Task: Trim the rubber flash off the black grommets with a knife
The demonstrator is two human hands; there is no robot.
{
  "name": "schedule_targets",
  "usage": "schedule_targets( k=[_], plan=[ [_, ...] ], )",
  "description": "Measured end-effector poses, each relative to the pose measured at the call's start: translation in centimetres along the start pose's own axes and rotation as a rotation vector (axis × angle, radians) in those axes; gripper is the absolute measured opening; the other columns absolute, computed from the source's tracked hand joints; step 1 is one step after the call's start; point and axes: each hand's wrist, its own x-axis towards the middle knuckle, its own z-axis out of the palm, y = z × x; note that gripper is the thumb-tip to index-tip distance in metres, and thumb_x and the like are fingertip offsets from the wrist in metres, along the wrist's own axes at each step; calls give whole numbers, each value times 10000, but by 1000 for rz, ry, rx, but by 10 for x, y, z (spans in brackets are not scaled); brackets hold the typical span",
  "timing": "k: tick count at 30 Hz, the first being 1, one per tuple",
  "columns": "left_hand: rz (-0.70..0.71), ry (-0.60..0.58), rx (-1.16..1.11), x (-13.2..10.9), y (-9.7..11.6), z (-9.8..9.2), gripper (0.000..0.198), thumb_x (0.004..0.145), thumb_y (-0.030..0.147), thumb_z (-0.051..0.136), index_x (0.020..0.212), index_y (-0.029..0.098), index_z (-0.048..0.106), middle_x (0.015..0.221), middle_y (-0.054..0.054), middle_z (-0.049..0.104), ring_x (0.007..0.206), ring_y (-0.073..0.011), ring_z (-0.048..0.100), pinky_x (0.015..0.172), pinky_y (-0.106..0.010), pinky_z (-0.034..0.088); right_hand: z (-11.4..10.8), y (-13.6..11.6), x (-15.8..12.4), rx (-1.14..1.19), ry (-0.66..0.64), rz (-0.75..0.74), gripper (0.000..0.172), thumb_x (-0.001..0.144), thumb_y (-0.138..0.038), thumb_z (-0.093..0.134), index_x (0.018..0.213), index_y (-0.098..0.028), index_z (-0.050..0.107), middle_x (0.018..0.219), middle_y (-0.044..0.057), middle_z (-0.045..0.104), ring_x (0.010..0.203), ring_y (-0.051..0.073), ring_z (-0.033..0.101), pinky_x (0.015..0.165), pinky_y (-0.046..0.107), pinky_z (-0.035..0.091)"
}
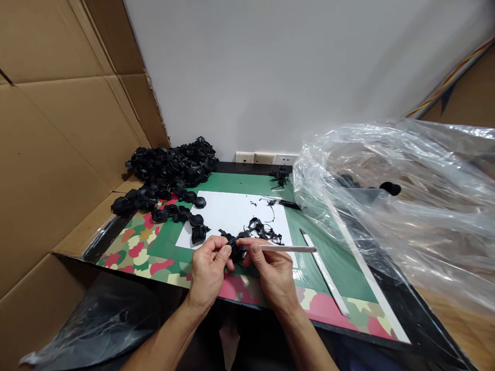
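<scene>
My left hand (211, 265) pinches a black, ribbed, rubbery-looking piece (236, 252) between thumb and fingers, above the front of a white sheet (228, 208). In my right hand (274, 270) is a slim tool with a flat white handle (290, 249); the handle points right, and its working end is hidden by my fingers and the black piece. Both hands are close together at that piece. Just beyond them, thin black scraps (263, 229) lie scattered on the sheet. To their left stands another ribbed black piece (198, 234).
A large heap of black pieces (170, 165) fills the back left, beside a cardboard wall (58, 103). A second white-handled tool (327, 275) lies on the green board (351, 268). A black pen-like object (288, 204) is farther back. Clear plastic bagging (386, 216) covers the right side.
</scene>
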Motion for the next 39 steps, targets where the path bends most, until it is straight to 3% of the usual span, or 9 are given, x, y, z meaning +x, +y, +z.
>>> schedule_targets(
  k=[6, 11, 17, 23, 28, 31, 34, 36, 39],
  plan=[
    [-60, 2, -13, -1, 0, -1, 262, 662, 379, 685, 745, 140, 621, 406, 43, 534, 384, -95, 475, 434, -212, 362, -3, 0, -4, -117, -8, -110, 262, 845, -423, 603, 847, -216, 763, 765, 46, 732, 581, 157, 610, 566, 304, 521],
    [-102, 1, -27, -2, -1, -1, 290, 664, 400, 691, 761, 134, 628, 391, 35, 537, 358, -82, 420, 399, -200, 315, -6, 1, -4, -162, -42, -186, 202, 852, -378, 611, 891, -246, 759, 868, 57, 755, 755, 213, 681, 683, 357, 550],
    [-107, -2, -23, -1, 1, 1, 290, 647, 403, 706, 728, 133, 636, 377, 35, 530, 345, -75, 409, 390, -193, 310, -8, -1, -4, -287, -76, -324, 192, 888, -357, 575, 927, -274, 743, 882, 45, 761, 820, 218, 698, 736, 364, 520],
    [-110, -1, -33, -1, 3, 2, 298, 614, 407, 732, 700, 140, 633, 375, 46, 517, 350, -86, 451, 394, -197, 354, -7, 2, -3, -438, -69, -459, 311, 941, -441, 457, 974, -284, 723, 880, 49, 759, 790, 203, 693, 703, 347, 471],
    [-132, -59, -61, -2, 0, 3, 323, 637, 428, 731, 717, 136, 618, 373, 49, 505, 339, -84, 445, 371, -185, 320, -3, 7, -5, -484, -70, -600, 277, 970, -344, 431, 1053, -285, 688, 891, 48, 748, 841, 203, 682, 755, 366, 428],
    [-120, -62, -38, -3, -1, 3, 313, 643, 420, 729, 716, 135, 624, 383, 43, 516, 344, -84, 448, 374, -185, 327, 1, 9, -8, -390, 25, -529, 253, 951, -352, 467, 1019, -270, 697, 885, 56, 734, 825, 208, 669, 748, 366, 455],
    [-85, -46, -1, -2, 0, 2, 297, 665, 406, 711, 758, 134, 640, 403, 31, 549, 346, -83, 441, 369, -186, 323, 2, 8, -9, -173, 127, -298, 290, 938, -415, 472, 994, -239, 696, 872, 58, 715, 568, 150, 603, 624, 338, 486],
    [-76, -37, 4, -2, 1, 1, 300, 666, 405, 703, 776, 133, 641, 410, 20, 570, 347, -89, 446, 360, -186, 316, 1, 5, -7, -63, 160, -202, 343, 925, -466, 476, 988, -215, 700, 722, 27, 679, 470, 123, 530, 593, 334, 487],
    [-75, -17, -14, -1, 3, 2, 298, 648, 398, 704, 775, 137, 638, 421, 9, 590, 362, -98, 473, 365, -187, 325, -1, 1, -3, -24, 158, -172, 365, 888, -496, 527, 947, -197, 729, 497, -27, 536, 512, 149, 539, 650, 356, 488]
  ],
)
